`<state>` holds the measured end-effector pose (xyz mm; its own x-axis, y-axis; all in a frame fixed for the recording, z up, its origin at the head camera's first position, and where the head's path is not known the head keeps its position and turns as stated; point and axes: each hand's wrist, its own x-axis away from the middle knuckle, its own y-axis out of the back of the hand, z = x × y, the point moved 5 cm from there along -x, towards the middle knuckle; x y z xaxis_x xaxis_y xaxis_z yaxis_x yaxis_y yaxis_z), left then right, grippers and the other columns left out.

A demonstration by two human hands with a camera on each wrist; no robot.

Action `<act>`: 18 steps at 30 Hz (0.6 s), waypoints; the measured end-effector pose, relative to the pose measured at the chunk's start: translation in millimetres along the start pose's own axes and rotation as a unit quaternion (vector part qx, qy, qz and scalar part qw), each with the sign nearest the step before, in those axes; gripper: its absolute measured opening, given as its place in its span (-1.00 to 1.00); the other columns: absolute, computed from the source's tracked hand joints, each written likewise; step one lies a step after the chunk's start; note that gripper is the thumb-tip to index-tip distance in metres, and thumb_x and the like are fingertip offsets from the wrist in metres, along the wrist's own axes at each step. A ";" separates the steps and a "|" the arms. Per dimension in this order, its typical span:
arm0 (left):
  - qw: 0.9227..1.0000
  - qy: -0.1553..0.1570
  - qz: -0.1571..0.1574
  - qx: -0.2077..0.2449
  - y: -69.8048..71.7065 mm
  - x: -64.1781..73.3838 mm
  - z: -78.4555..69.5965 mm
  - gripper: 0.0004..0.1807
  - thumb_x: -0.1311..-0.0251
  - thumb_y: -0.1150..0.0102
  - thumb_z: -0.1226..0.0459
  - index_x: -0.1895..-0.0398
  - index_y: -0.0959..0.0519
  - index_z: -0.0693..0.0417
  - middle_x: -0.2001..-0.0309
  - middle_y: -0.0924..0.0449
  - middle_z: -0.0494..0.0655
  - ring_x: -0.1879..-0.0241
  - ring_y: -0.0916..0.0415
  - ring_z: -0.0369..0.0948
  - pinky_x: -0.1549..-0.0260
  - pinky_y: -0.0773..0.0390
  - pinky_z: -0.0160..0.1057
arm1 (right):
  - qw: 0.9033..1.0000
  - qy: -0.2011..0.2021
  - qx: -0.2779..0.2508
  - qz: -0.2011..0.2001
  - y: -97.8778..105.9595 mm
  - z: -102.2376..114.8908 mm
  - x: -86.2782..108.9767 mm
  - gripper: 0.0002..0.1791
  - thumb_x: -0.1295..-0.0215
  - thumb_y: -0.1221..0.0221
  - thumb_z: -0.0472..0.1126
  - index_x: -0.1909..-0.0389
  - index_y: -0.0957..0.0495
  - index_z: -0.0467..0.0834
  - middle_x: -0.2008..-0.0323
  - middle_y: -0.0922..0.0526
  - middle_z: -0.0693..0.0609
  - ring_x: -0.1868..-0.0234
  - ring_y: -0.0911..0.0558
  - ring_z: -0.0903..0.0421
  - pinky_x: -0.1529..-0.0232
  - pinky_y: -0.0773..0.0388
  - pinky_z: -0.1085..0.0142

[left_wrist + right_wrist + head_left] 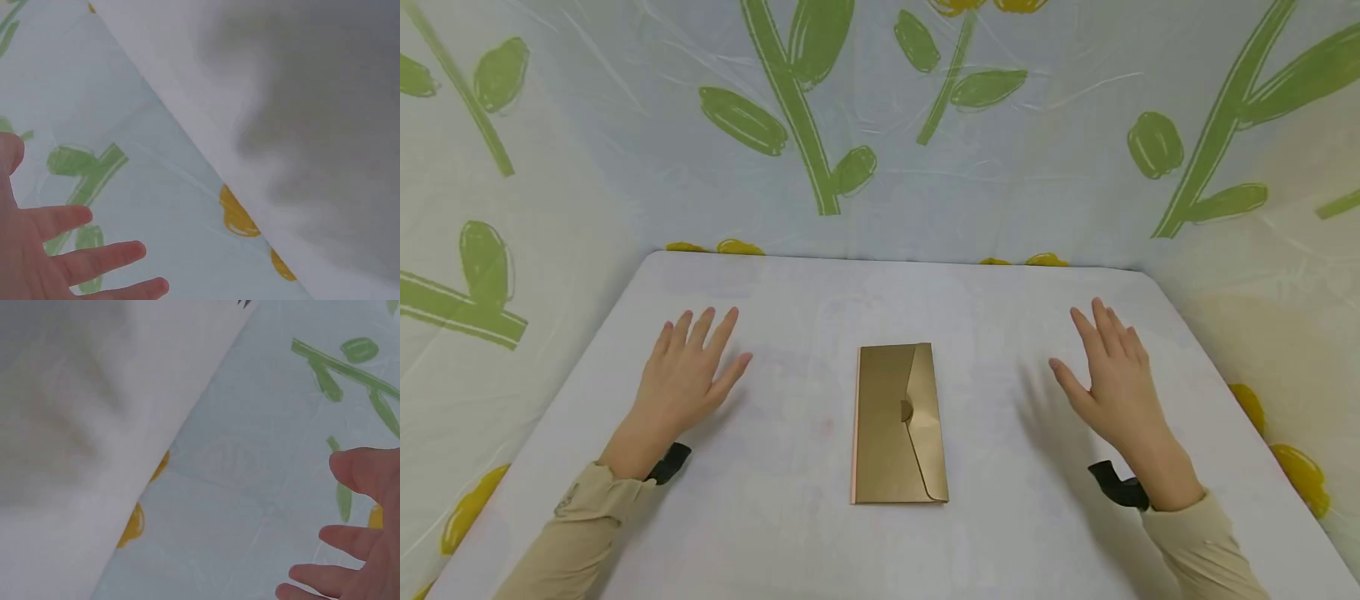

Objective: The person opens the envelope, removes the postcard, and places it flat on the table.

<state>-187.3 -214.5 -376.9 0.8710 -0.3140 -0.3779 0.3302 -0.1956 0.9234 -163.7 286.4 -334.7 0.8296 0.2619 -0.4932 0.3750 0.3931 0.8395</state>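
A gold envelope (883, 425) lies upright-lengthwise on the white table, its pointed flap on the right side tucked under a small round tab at the middle. Left of it, my left hand (688, 379) is held over the table with fingers spread and straight, holding nothing. On the other side, my right hand (1112, 383) hovers with straight fingers and the thumb held out, also holding nothing. Both hands are well apart from the envelope. In the left wrist view the fingers (103, 259) are spread; the right wrist view shows the thumb (359, 469) and several straight fingers.
The white table (775, 533) has rounded far corners. Behind it and at both sides hangs a pale curtain (647, 125) printed with green leaves and yellow flowers. A black strap (668, 463) is on the left wrist, and another black strap (1118, 486) on the right.
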 end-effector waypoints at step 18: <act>0.993 -0.094 -0.032 0.066 12.8 -25.9 -77.1 -0.34 -0.29 -0.15 0.06 -0.25 -0.41 0.44 -0.24 -0.46 0.32 -0.26 -0.36 0.26 -0.25 -0.30 0.19 | 0.992 0.048 -0.079 -0.087 19.1 49.5 -21.4 -0.28 -0.17 -0.23 -0.29 -0.37 -0.29 -0.37 -0.45 -0.20 -0.29 -0.43 -0.22 -0.30 -0.43 0.00 -0.16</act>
<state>-177.6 -137.3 -350.2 0.7618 -0.4630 -0.4530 0.3216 -0.3368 0.8850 -153.8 244.6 -296.8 0.7118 0.2589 -0.6529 0.4327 0.5706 0.6980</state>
